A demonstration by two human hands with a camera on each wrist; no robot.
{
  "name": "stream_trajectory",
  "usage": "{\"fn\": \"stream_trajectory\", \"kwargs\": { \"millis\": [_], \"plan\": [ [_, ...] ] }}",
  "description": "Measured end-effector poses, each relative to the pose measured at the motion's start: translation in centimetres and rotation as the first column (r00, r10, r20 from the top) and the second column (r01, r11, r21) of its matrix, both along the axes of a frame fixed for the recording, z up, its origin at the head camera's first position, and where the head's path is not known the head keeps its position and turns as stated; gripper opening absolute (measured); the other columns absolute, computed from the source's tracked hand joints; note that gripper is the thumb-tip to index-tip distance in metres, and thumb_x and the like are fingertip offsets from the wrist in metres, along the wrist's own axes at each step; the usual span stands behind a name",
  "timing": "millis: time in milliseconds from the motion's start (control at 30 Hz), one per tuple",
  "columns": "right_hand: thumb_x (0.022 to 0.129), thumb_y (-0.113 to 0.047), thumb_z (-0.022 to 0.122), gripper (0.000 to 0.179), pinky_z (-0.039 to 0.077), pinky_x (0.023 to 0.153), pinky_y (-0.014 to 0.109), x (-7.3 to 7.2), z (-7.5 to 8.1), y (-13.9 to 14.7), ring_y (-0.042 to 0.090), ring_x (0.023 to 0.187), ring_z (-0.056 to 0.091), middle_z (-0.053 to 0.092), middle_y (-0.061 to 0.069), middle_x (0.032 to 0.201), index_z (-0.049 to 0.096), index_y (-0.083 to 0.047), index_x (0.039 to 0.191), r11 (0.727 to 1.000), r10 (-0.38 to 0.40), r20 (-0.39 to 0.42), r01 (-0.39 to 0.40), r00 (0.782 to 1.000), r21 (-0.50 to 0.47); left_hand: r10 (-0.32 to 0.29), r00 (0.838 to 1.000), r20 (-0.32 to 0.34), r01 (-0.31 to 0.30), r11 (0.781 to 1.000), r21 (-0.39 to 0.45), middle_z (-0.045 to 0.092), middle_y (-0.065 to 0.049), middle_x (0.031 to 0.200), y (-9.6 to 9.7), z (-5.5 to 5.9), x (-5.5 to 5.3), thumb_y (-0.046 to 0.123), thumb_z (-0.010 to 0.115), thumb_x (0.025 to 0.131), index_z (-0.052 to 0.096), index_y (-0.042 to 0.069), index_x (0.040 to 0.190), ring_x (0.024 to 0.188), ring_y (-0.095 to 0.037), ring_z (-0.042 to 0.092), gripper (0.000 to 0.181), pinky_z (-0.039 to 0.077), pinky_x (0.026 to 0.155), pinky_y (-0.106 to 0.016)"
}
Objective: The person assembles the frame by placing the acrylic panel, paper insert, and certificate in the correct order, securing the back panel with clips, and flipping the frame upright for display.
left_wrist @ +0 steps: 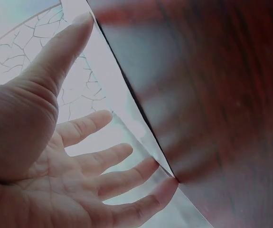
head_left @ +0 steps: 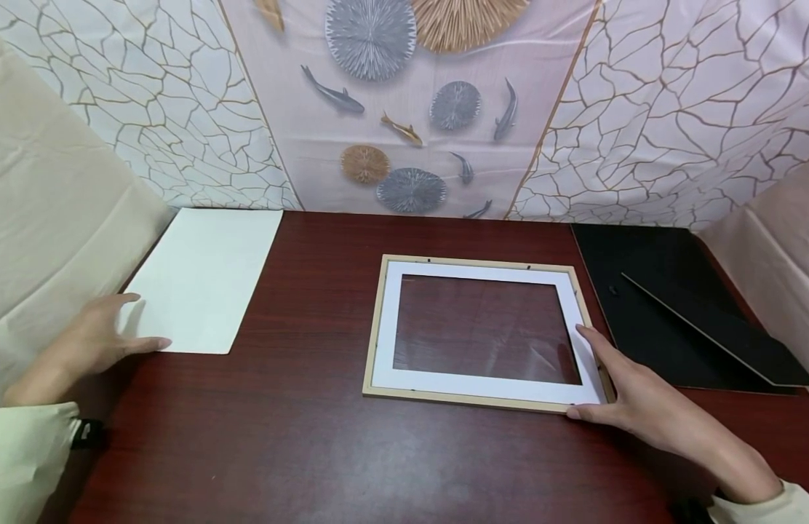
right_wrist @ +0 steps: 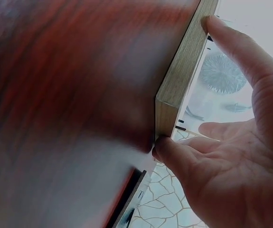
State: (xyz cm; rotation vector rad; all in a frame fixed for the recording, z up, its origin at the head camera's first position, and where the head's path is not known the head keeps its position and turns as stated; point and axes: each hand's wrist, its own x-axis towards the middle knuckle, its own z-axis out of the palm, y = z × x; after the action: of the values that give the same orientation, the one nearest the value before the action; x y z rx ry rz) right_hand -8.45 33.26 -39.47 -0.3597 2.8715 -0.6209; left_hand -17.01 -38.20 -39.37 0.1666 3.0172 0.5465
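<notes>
L hand [head_left: 93,335] is at the near L corner of the white sheet [head_left: 201,276]; thumb and fingers are spread wide, tips touching or just over the sheet's edges, w/ nothing enclosed in the palm. R hand [head_left: 640,397] is at the near R corner of the wooden frame [head_left: 376,324]: thumb at the near rail, fingers at the R rail, thumb-to-finger gap wide, fingers extended rather than wrapped; grip force, if any, can't tell. Frame lies flat, long side L–R, slightly R of ctr. on the dark red table [head_left: 280,444]. White mat [head_left: 476,382] sits inside the frame, w/ the tabletop visible thru its rect. opening; small dark tabs show along the rails. Sheet lies flat at far L, well apart from frame. Black backing board [head_left: 640,255] lies at far R, just beside frame, w/ its flap stand [head_left: 712,324] tilted up. Dark wristband [head_left: 86,434] is at the L cuff. Backdrop [head_left: 411,131] behind the table carries fish, disc & crackle motifs, incl. gold and grey.
</notes>
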Motion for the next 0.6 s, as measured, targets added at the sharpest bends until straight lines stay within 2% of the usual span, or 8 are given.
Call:
{"fn": "stream_trajectory", "kwargs": {
  "millis": [200,367,600],
  "plan": [
    [0.077,-0.043,0.093,0.122,0.051,0.094,0.060,-0.06,-0.01,-0.06,0.045,0.125,0.057,0.042,0.037,0.154,0.018,-0.002,0.165,1.000,-0.003,0.017,0.003,1.000,-0.005,0.015,1.000,0.028,-0.014,0.999,-0.032,0.040,-0.053,0.137,-0.09,0.05,0.06,0.035,0.087,0.082,0.037,-0.027,0.141,0.127,-0.066,0.037,0.099,0.034,0.104,-0.072],
    [0.077,-0.043,0.092,0.122,0.051,0.095,0.061,-0.08,-0.03,-0.10,0.046,0.127,0.056,0.042,0.037,0.154,0.018,-0.002,0.165,1.000,-0.005,0.022,0.005,1.000,-0.007,0.039,0.999,0.015,-0.037,0.997,-0.068,0.038,-0.050,0.140,-0.18,0.02,0.28,0.039,0.086,0.082,0.038,-0.022,0.143,0.130,-0.065,0.034,0.099,0.031,0.103,-0.074],
    [0.077,-0.043,0.093,0.123,0.051,0.094,0.061,-0.06,-0.01,-0.04,0.046,0.125,0.056,0.041,0.036,0.155,0.018,-0.003,0.165,1.000,-0.016,0.029,0.016,0.999,-0.008,0.033,0.999,-0.004,-0.034,0.997,-0.069,0.036,-0.048,0.140,-0.04,0.06,0.21,0.042,0.086,0.081,0.039,-0.018,0.144,0.132,-0.064,0.029,0.098,0.024,0.098,-0.078]
  ]
}}
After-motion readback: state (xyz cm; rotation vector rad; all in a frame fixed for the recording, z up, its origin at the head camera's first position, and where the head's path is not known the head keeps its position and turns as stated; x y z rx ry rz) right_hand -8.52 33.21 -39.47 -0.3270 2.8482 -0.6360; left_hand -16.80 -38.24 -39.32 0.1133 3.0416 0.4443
